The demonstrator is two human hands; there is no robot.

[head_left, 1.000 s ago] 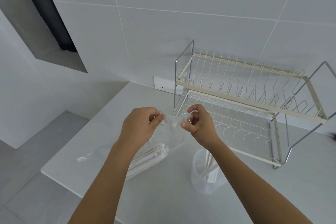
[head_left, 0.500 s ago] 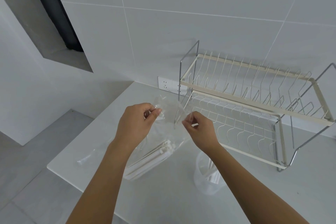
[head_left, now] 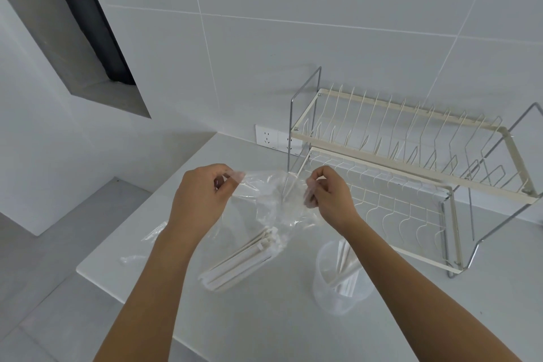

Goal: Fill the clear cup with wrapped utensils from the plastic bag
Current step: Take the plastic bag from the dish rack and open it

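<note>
Pulled farther apart than a moment ago, the left hand [head_left: 199, 200] and right hand [head_left: 329, 197] are being kept pinched on the plastic bag [head_left: 273, 206] mouth, apparently to open it, left of the partly filled clear cup [head_left: 340, 276], where the wrapped utensils [head_left: 241, 261] are being held.

No writing, label, brand, number or sign can be read anywhere. The paper sleeves [head_left: 238, 258] inside the plastic bag [head_left: 273, 203] are plain white, the clear cup [head_left: 338, 282] shows no markings that can be made out, and the wall sockets [head_left: 277, 139] at the desk's far edge carry no legible print.
</note>
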